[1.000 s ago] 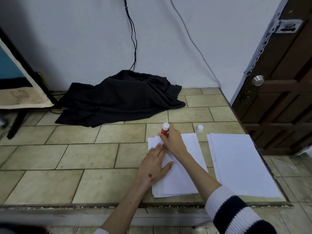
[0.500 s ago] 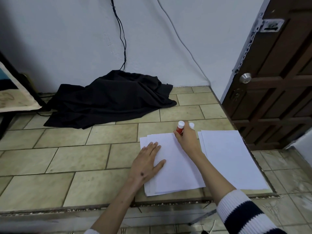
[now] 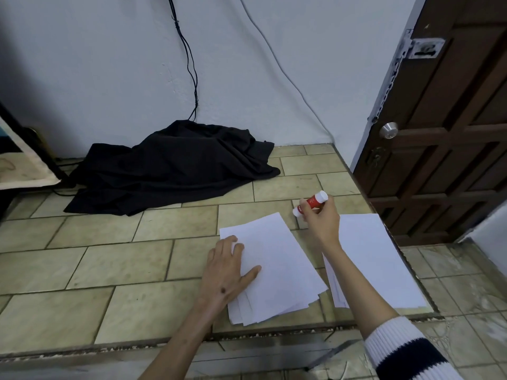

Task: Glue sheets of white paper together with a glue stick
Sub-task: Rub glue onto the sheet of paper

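Note:
A loose pile of white paper sheets (image 3: 277, 267) lies on the tiled counter (image 3: 109, 270) near its front edge. My left hand (image 3: 227, 270) rests flat on the pile's left side with fingers spread. A second stack of white paper (image 3: 381, 264) lies to the right, partly under my right forearm. My right hand (image 3: 321, 218) is lifted above the gap between the two stacks and grips a red glue stick (image 3: 311, 202) with white ends, tilted nearly sideways. The cap that stood on the counter is not in view.
A crumpled black cloth (image 3: 170, 168) covers the back of the counter under hanging cables (image 3: 192, 64). A dark wooden door (image 3: 439, 133) with a round knob stands at the right. A framed board (image 3: 19, 165) leans at the far left.
My right hand lifted the glue stick off the left pile's top edge and carried it right, tilting it sideways. My left hand stayed on the pile. The cap is no longer visible.

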